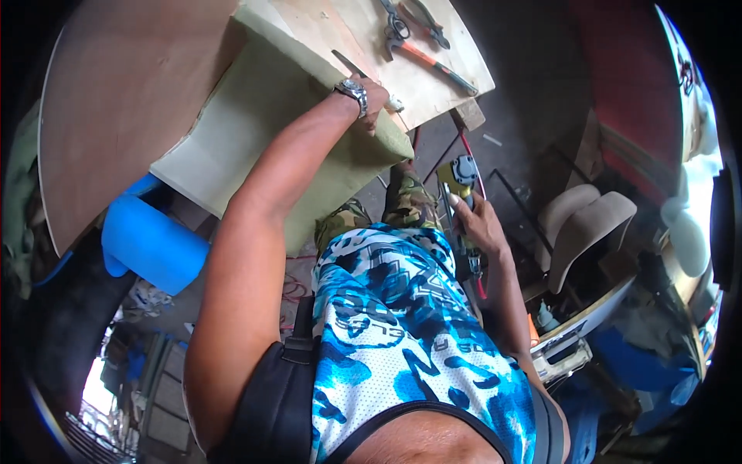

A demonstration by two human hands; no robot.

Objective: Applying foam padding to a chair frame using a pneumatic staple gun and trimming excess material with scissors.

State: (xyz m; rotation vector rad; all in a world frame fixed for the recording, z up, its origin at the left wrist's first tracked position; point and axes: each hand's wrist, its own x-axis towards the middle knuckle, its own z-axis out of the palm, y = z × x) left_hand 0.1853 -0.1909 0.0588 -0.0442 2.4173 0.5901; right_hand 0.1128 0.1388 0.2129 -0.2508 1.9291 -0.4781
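A large panel with an olive-green covering (286, 100) leans from the wooden table down toward my lap, its padded edge facing up. My left hand (374, 99), with a metal watch at the wrist, is bent over that edge near its right corner, fingers closed on it; some fingertips are hidden. Just beyond the hand lies a thin dark blade-like tool (348, 63). Low on the right, beside my knee, my right hand (483, 224) is wrapped around a staple gun (464, 172) with a grey round cap. The gun is apart from the panel.
On the tabletop (348, 31) lie an orange-handled hammer (433, 66), scissors (396, 29) and pliers (431, 27). A red hose (473, 151) runs near the gun. Curved beige pads (591, 220) stand at right, a blue padded piece (154, 243) at left.
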